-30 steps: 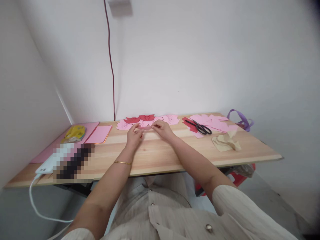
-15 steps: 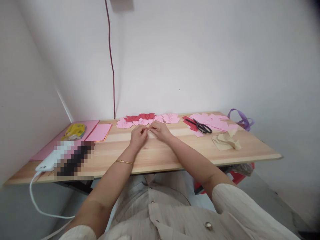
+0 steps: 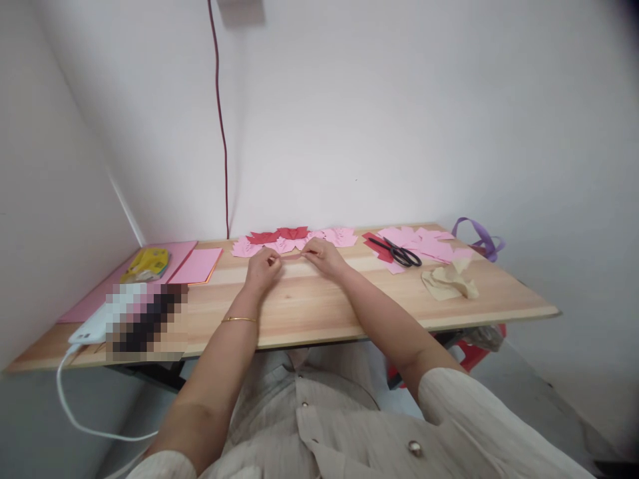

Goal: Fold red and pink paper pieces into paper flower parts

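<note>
My left hand [image 3: 263,269] is closed in a pinch above the middle of the wooden table [image 3: 309,306]. My right hand [image 3: 323,257], also pinching, is a short way to its right. Between their fingertips stretches a thin pinkish strip [image 3: 290,257], an end in each hand; what it is made of I cannot make out. Just beyond the hands, by the wall, lie pink cut-paper shapes [image 3: 341,237] and red cut-paper shapes [image 3: 293,232] with pointed edges, partly hidden by my fingers.
On the right lie black-handled scissors [image 3: 407,256] over red and pink paper pieces [image 3: 434,249], near crumpled tan paper [image 3: 452,282] and a purple strap [image 3: 479,233]. Pink sheets [image 3: 197,265], a yellow packet [image 3: 147,263] and a white device with a cable [image 3: 94,326] are at the left.
My left hand has moved left, away from the right hand, so the two are now apart with the thin strip showing between them. My right hand has barely moved.
</note>
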`<state>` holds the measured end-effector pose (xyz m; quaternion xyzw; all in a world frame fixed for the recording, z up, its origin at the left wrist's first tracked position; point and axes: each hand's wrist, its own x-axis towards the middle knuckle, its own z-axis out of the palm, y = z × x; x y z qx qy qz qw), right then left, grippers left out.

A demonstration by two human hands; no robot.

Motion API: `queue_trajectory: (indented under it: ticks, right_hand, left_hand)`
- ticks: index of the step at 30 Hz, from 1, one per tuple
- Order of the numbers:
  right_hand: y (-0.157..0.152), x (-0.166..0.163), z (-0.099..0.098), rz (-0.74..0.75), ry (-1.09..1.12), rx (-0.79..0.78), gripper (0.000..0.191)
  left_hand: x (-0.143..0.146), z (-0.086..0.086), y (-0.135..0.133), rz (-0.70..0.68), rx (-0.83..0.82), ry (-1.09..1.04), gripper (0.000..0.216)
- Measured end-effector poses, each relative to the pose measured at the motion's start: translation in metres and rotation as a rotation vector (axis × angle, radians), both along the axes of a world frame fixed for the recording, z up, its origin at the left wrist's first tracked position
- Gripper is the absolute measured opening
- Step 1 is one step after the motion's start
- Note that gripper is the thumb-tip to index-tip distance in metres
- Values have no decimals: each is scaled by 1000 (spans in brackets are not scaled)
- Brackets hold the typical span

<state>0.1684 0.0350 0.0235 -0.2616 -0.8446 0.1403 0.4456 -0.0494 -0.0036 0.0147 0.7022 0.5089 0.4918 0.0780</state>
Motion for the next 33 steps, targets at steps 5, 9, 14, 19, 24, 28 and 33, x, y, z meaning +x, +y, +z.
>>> queue_trajectory:
  ticks: [5,9,14,19,24,28,33]
  right_hand:
    - [8,15,5,-99,182,-119,15]
    - [7,14,7,-65,229,-203,18]
    - [-1,2,4,11,192,-238,19]
    - [-2,-1,1,22,182,-268,22]
    - [-6,-7,0,-15,99,-94,33]
    - [-12,-14,1,0,12,-77,17]
    - [-11,-7,6,16,83,-236,18]
  left_hand:
    - [-10,4,0,99,-142,-333,6]
    - [1,7,-6,-61,-289,-651,28]
    - [20,6,-9,-288,-390,-792,41]
    - [22,3,-8,-250,-345,-806,28]
    - [28,6,-13,-222,-302,-694,27]
    - [32,8,-17,-268,-295,-609,26]
    - [25,5,-13,-267,-353,-656,25]
